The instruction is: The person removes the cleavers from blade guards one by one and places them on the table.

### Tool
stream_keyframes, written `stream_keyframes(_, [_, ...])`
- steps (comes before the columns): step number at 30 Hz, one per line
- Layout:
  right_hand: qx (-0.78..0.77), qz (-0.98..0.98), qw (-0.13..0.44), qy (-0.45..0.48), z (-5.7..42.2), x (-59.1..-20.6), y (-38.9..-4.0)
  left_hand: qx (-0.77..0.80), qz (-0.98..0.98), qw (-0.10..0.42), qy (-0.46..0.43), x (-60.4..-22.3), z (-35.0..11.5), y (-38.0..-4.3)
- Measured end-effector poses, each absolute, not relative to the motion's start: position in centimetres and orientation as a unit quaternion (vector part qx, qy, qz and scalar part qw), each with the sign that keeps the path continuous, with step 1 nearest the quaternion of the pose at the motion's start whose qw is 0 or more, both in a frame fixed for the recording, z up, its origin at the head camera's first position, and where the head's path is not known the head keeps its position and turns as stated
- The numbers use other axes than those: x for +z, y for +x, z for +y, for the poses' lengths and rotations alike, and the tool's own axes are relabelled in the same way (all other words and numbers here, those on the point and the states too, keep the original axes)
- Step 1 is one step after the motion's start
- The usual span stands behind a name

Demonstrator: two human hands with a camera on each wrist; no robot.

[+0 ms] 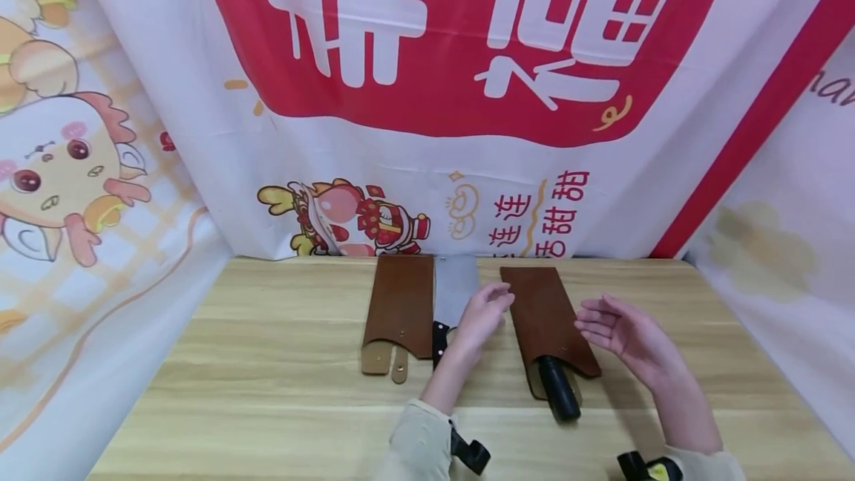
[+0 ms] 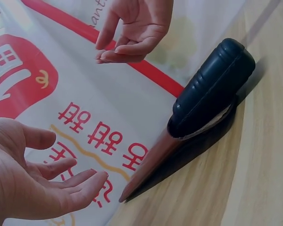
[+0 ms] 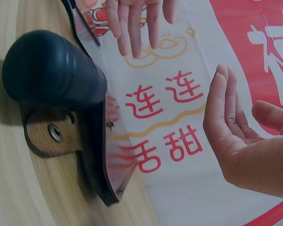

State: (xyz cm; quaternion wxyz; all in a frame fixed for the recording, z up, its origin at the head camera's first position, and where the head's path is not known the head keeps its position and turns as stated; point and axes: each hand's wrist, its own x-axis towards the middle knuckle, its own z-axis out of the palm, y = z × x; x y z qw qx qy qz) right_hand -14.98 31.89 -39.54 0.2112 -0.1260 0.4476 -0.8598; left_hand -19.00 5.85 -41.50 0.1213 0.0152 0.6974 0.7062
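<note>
Both hands hover with relaxed, parted fingers and hold nothing. A brown leather sheath (image 1: 537, 310) lies at the right of the table, with a black handle (image 1: 559, 390) sticking out of its near end. My left hand (image 1: 482, 318) is just left of this sheath, and my right hand (image 1: 624, 336) is on its other side. Left of my left hand lies a cleaver with a broad grey blade (image 1: 456, 289); the hand and forearm partly hide its black, riveted handle (image 1: 439, 338). Beside the cleaver rests a second brown sheath (image 1: 399, 303). The right wrist view shows a snap strap (image 3: 49, 134) under the black handle.
The wood-grain table (image 1: 267, 362) ends at a white and red printed cloth (image 1: 467, 125) hanging behind it. More printed cloth hangs on the left side (image 1: 133, 303) and on the right side (image 1: 775, 243). A small black camera (image 1: 470, 455) is strapped on the left wrist.
</note>
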Motion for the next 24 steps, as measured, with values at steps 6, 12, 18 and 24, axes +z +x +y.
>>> stream_keyframes(6, [-0.844,0.472,0.213,-0.139,32.8,-39.5,-15.4,0.717,0.685,0.129,0.018,-41.7,5.8,-19.1])
stream_keyframes(12, [-0.833,0.491,0.213,-0.138,33.9,-39.6,-15.5,0.727,0.672,0.136,0.018,-42.1,6.4,-19.0])
stream_keyframes(18, [-0.824,0.511,0.215,-0.117,34.4,-40.0,-15.6,0.726,0.672,0.145,0.026,-42.5,7.3,-18.8])
stream_keyframes(24, [-0.814,0.523,0.229,-0.111,34.7,-40.7,-15.7,0.720,0.675,0.155,0.029,-42.9,7.6,-18.5])
